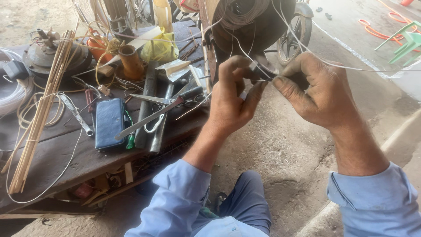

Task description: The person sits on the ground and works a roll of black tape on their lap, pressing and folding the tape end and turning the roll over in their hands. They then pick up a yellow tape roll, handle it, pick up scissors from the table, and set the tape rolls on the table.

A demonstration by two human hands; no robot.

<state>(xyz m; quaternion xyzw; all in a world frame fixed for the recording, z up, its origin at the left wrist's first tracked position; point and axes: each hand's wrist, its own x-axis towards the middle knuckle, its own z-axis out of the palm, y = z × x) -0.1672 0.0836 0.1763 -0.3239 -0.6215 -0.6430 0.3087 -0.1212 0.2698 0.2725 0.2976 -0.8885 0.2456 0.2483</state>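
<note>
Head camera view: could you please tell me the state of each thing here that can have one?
left hand: closed, pinching the thin wire
right hand: closed on the thin wire and a small dark part
thin wire: stretched taut to the right
scissors: lying flat on the bench, blades shut
dark blue case: closed, lying flat
bamboo sticks: bundled, lying slanted across the bench
wooden bench: cluttered

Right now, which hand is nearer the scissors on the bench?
Left. The left hand sits just right of the scissors; the right hand is farther right.
</note>
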